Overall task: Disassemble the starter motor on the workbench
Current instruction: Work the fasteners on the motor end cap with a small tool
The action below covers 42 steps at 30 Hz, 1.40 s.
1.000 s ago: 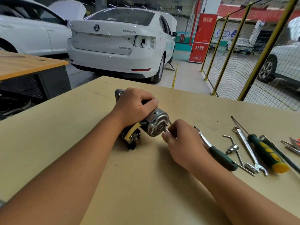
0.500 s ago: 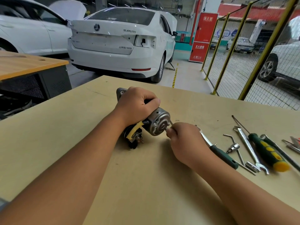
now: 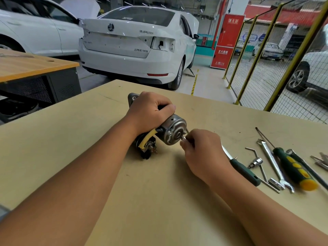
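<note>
The starter motor (image 3: 173, 129) lies on its side on the tan workbench (image 3: 88, 139), its round silver end cap facing right. My left hand (image 3: 149, 110) grips the motor's body from above, fingers curled round it. A yellow-sleeved lead and black solenoid terminals (image 3: 147, 148) show below my wrist. My right hand (image 3: 198, 150) is at the end cap, thumb and fingertips pinching a small bolt (image 3: 183, 138) that sticks out of the cap's lower right edge. The bolt's shank is mostly hidden by my fingers.
Tools lie to the right on the bench: a dark-green-handled screwdriver (image 3: 245, 172), a bent socket wrench (image 3: 257, 161), a combination spanner (image 3: 275, 166), a green-and-yellow screwdriver (image 3: 294, 169) and pliers (image 3: 321, 161). White cars and a yellow mesh fence (image 3: 266, 68) stand beyond the bench.
My right hand has stayed at the end cap, its fingers shifting slightly on the bolt. The left hand keeps its hold on the motor. The view has drifted a little.
</note>
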### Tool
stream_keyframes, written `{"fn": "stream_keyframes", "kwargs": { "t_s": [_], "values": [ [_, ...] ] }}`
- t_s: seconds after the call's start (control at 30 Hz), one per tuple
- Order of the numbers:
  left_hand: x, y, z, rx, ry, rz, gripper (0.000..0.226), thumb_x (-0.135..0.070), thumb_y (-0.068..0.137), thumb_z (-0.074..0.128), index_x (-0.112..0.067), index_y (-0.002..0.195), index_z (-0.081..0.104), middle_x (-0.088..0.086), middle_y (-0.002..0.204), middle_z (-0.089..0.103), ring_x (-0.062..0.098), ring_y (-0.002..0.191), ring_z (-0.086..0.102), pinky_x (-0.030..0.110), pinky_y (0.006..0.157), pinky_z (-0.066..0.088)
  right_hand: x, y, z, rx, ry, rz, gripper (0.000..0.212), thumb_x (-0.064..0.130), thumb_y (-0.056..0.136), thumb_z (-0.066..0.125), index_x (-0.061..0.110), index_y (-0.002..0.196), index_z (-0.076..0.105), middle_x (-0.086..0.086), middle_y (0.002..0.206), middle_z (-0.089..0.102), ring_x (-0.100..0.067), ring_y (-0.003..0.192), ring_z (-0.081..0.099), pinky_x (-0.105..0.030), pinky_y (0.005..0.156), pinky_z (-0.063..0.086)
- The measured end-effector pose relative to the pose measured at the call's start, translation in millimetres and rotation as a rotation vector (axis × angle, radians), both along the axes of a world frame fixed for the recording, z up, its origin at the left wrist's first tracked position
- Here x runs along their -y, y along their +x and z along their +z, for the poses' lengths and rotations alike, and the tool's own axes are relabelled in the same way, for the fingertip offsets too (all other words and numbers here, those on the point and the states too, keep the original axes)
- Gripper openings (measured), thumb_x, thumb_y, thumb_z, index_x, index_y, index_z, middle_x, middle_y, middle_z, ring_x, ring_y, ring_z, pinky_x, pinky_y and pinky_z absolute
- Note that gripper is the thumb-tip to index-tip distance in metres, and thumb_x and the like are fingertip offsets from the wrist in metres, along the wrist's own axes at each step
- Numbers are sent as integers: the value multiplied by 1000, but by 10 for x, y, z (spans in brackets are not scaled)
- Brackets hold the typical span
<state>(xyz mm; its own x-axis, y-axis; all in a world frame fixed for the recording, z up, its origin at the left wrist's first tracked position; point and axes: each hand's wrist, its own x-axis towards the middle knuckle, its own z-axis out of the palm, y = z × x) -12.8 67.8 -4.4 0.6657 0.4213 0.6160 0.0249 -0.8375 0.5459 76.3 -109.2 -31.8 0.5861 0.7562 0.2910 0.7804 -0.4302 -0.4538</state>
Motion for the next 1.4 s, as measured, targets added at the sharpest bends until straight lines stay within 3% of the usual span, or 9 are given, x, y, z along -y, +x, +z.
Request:
{"fn": "stream_keyframes", "kwargs": {
  "t_s": [0.13, 0.27, 0.33, 0.57, 0.73, 0.93, 1.0, 1.23, 1.4],
  "values": [
    [-2, 1, -9, 12, 20, -5, 33, -40, 90, 58, -19, 78, 80, -2, 71, 73, 20, 75, 69, 44, 75, 57, 17, 33, 1, -10, 80, 14, 18, 31, 90, 69, 23, 82, 55, 10, 78, 54, -12, 73, 48, -30, 59, 33],
    [-17, 6, -21, 36, 23, -4, 31, -38, 90, 59, -18, 77, 80, -3, 70, 74, 19, 73, 69, 44, 73, 57, 8, 60, -35, 26, 29, 56, 37, 33, 100, 51, 13, 70, 56, -2, 69, 52, -16, 66, 44, -26, 55, 26],
    [-20, 8, -24, 42, 23, -8, 29, -36, 90, 61, -20, 77, 81, -5, 70, 74, 18, 72, 70, 44, 71, 57, 8, 51, -45, 32, -26, 58, 37, 33, 103, 49, 18, 69, 53, 1, 72, 50, -9, 65, 41, -21, 54, 21],
    [1, -9, -7, 28, 14, -6, 29, -37, 89, 60, -20, 80, 81, -4, 71, 74, 18, 74, 70, 45, 72, 59, 11, -2, -2, -36, 130, 30, 18, 27, 87, 75, 15, 84, 62, 6, 78, 58, -10, 73, 48, -28, 61, 37],
    [-5, -13, -10, 27, 12, -3, 32, -40, 88, 59, -18, 79, 80, -2, 72, 74, 21, 75, 69, 45, 74, 57, 20, -25, 5, -1, 77, 38, 31, 23, 96, 49, 11, 67, 52, -4, 71, 50, -12, 63, 41, -24, 53, 23],
    [-2, -12, -7, 35, 22, -21, 29, -37, 90, 60, -20, 81, 82, -5, 73, 75, 16, 74, 71, 45, 72, 59, 10, -12, -17, -31, 32, 39, 15, 27, 100, 57, 14, 102, 65, -2, 100, 60, -17, 87, 48, -29, 68, 23],
    [-7, -13, -9, 41, 21, -21, 27, -35, 91, 61, -20, 82, 82, -6, 73, 75, 14, 74, 71, 45, 72, 59, 24, -21, -27, -54, 84, 40, 14, 26, 97, 61, 14, 102, 66, -1, 98, 63, -18, 92, 53, -31, 74, 33],
    [8, -17, 3, 35, 30, -21, 27, -34, 92, 61, -18, 83, 82, -5, 73, 75, 17, 74, 71, 46, 72, 59, 4, -1, -39, -24, 75, 65, 23, 27, 104, 51, 12, 98, 67, -4, 90, 65, -21, 87, 54, -33, 69, 33],
    [19, -16, 6, 31, 40, -16, 28, -33, 91, 61, -18, 83, 82, -4, 72, 75, 17, 74, 72, 46, 72, 59, -29, -42, -57, -68, 176, -13, 17, 24, 98, 61, 11, 99, 73, -4, 93, 69, -21, 88, 57, -33, 75, 41]
  ]
}}
